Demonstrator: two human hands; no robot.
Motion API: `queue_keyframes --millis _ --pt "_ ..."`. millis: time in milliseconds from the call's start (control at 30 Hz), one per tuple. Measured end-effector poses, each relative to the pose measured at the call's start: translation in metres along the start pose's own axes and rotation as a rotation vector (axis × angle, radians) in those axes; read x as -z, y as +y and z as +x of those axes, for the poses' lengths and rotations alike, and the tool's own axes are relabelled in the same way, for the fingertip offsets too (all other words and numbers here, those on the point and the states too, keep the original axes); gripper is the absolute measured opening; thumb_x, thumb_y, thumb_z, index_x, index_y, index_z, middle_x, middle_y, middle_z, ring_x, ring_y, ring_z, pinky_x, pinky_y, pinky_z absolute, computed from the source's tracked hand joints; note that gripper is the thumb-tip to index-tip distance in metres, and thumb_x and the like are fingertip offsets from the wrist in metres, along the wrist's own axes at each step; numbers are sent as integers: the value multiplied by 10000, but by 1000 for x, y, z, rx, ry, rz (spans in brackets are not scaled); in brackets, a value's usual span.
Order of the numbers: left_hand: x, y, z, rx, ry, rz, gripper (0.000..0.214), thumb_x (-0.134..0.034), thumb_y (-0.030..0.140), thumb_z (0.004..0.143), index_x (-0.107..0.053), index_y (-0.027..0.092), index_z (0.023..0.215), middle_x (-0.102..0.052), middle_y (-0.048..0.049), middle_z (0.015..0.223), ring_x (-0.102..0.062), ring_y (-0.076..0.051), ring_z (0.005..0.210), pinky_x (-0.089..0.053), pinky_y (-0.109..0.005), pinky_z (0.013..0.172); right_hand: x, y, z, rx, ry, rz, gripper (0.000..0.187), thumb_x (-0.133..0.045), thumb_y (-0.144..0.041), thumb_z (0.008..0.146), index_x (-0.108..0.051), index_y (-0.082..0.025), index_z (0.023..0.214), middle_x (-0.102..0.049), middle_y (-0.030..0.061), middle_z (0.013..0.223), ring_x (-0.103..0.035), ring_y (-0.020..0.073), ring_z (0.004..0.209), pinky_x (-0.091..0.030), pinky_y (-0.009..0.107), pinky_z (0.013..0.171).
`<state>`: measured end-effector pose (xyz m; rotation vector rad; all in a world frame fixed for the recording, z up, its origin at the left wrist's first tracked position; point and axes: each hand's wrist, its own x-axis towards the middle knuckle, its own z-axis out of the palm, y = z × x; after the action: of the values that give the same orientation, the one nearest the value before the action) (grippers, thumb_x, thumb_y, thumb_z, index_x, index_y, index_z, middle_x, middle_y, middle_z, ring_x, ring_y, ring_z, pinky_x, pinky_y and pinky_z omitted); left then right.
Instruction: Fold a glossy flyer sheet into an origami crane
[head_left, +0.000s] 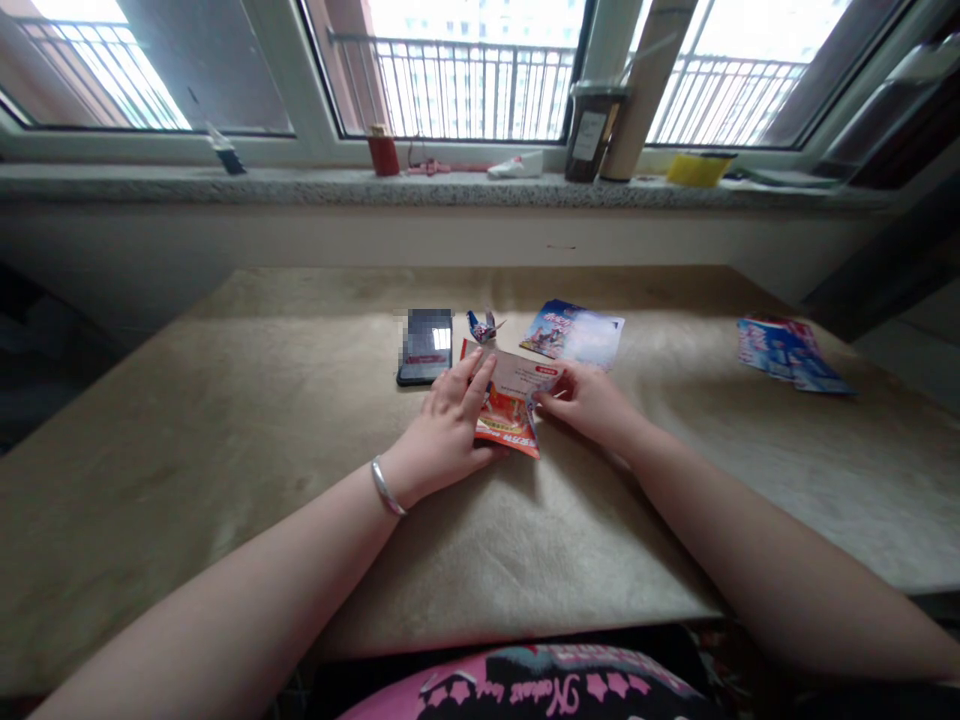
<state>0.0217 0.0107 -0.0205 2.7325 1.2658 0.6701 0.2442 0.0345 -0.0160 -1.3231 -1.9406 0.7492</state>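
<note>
A sheet of printed paper [517, 378], orange and white with one edge curling up, lies between my hands at the middle of the table. My left hand [442, 430], with a silver bangle at the wrist, has its fingers over the sheet's left side and its thumb at the near edge, partly under it. The right edge is pinched by my right hand [589, 400], thumb against fingers. Just behind the sheet stands a small folded paper crane [484, 326], blue and patterned. A dark phone [427, 346] lies to the left of it.
Blue printed leaflets [574, 332] lie behind my right hand, and more leaflets [791, 355] at the far right. On the windowsill [300, 188] stand a red container [384, 152], a dark lidded jar [592, 135] and a yellow item [699, 169]. The table's front edge is near my body.
</note>
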Motion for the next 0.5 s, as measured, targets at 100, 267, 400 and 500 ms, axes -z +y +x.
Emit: queue_keyframes --millis 100,267,400,500 --pt "0 0 0 -67 82 30 1013 -680 311 727 -15 142 1471 -157 -208 1522 -131 -338 1422 -185 -511 1154 -1 -2 -2 49 -33 -14 133 -591 -206 749 -631 -170 872 -683 24 761 -603 127 616 -493 244 585" --pt "1 1 1 -119 152 79 1040 -693 430 727 -32 138 1474 -302 -190 1476 -190 -342 1406 -115 -521 1166 0 -6 -5 131 -70 -58 71 -579 -169 750 -624 -180 803 -665 7 723 -589 115 609 -484 232 591" --pt "5 3 2 -133 139 76 1056 -699 498 716 -52 143 1471 -345 -189 1450 -260 -325 1383 -116 -507 1169 1 -7 -5 143 -75 -78 82 -566 -199 775 -634 -179 816 -674 17 737 -596 122 621 -481 243 606" --pt "7 4 3 -108 145 64 1032 -696 473 731 -51 157 1473 -365 -181 1431 -312 -313 1356 -120 -510 1165 1 -8 -5 131 -19 -29 112 -581 -224 773 -641 -174 852 -686 26 761 -608 131 631 -483 249 603"
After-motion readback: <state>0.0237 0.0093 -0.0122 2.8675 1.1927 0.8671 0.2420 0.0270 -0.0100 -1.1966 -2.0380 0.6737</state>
